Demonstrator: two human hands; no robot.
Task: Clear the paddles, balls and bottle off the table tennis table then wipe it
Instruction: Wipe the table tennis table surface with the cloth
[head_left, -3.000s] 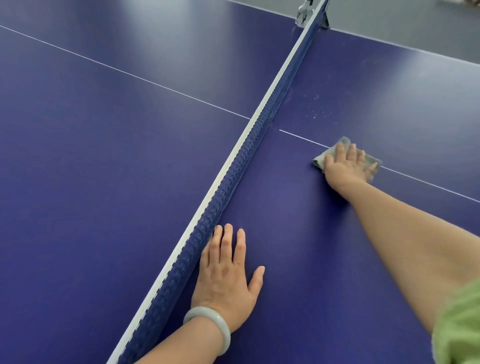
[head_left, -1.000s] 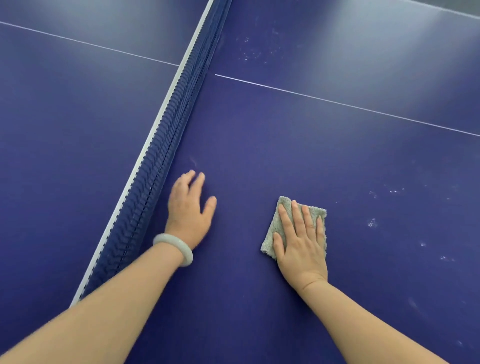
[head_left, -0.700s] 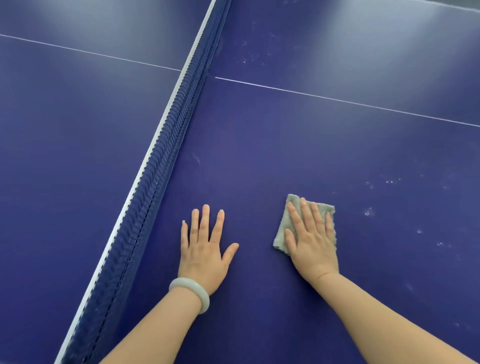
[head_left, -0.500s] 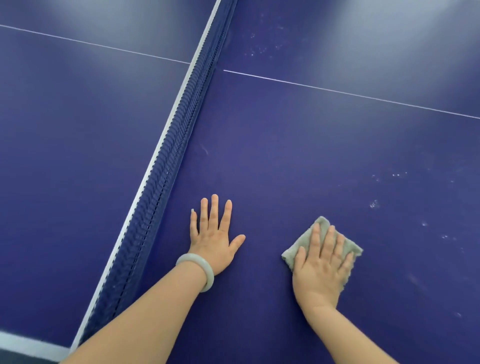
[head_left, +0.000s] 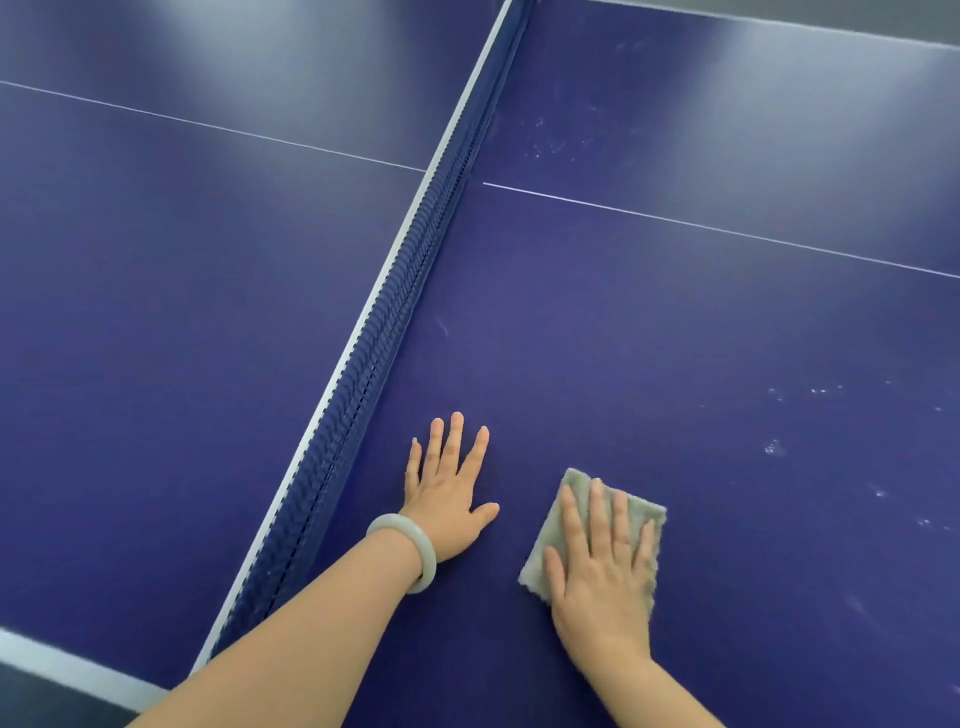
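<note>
Cloth (head_left: 550, 525) slid back toward the flat, empty left hand (head_left: 449, 499), pressed under the straight-fingered right hand (head_left: 602, 577); table (head_left: 675, 338) open rightward.

It looked like a games room or a sports hall: the blue worktop (head_left: 649, 353) carried thin white lines (head_left: 727, 232), and a low net (head_left: 423, 260) stood across it.

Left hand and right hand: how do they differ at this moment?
The left hand rests bare on the table; the right hand presses a grey cloth. The left hand wears a pale bangle at the wrist; the right hand's wrist is bare. The left hand lies nearer the net than the right hand. Both lie palm down with straight fingers.
</note>
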